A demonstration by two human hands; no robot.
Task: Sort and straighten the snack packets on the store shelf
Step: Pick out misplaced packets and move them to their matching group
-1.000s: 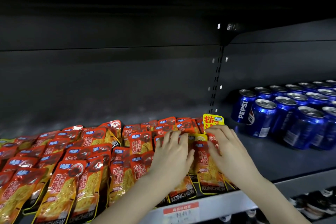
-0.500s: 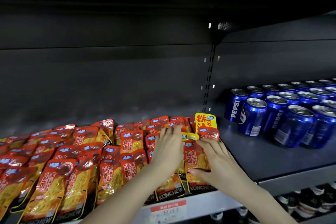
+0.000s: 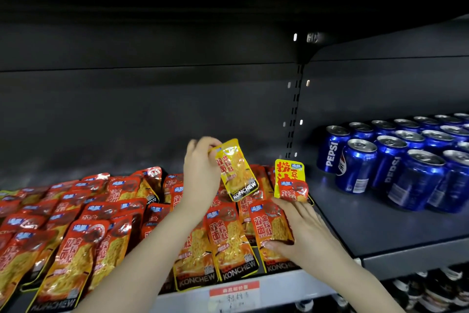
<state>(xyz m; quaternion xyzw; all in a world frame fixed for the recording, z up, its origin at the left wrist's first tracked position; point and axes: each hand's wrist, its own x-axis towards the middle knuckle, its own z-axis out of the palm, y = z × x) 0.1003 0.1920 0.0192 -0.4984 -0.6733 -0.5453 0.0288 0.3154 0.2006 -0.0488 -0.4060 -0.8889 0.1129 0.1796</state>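
shelf (image 3: 368, 226) | left: red snack packets (image 3: 83, 244) overlapping | right: Pepsi cans (image 3: 355, 168) upright

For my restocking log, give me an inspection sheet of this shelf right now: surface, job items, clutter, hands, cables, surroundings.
Surface: dark shelf, partly bare.
Job's things: red snack packets in uneven overlapping rows; yellow packet lifted above them.
Clutter: upright yellow pack at back right.
Grippers: left hand pinches the yellow packet; right hand holds front red packet, thumb on its face.
Cables: nothing seen.
Surroundings: Pepsi cans to the right; price label on shelf edge.
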